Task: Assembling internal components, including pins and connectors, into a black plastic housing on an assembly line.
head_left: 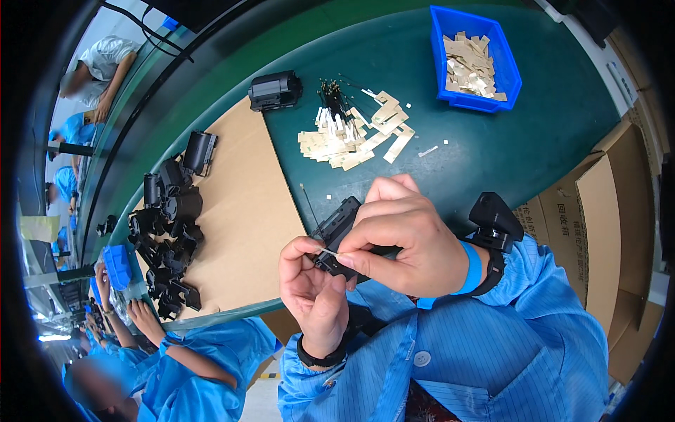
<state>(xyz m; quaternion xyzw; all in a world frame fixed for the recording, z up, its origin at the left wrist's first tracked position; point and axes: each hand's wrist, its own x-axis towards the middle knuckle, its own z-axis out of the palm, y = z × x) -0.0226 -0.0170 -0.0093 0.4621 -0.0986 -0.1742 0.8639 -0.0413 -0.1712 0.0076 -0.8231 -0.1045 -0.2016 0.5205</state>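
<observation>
Close to my body, my left hand (pixel 313 292) and my right hand (pixel 408 235) meet, both closed in a pinch. Between their fingertips is a thin pale strip (pixel 328 251), seen almost edge-on. A thin black wire (pixel 310 209) rises near it, past my left fingers; whether it joins the strip I cannot tell. Just behind and under the fingers lies a black plastic housing (pixel 339 219), partly hidden by my right hand. Farther off on the green table is a pile of beige flat strips (pixel 337 144) with black wires (pixel 333 98).
A blue bin (pixel 512 88) of beige pieces stands at the far right. Black housings (pixel 184 204) crowd a cardboard sheet (pixel 256 211) at left; another housing (pixel 275 91) sits beyond. An open cardboard box (pixel 594 232) stands at right. A co-worker's hand (pixel 145 320) rests at the left edge.
</observation>
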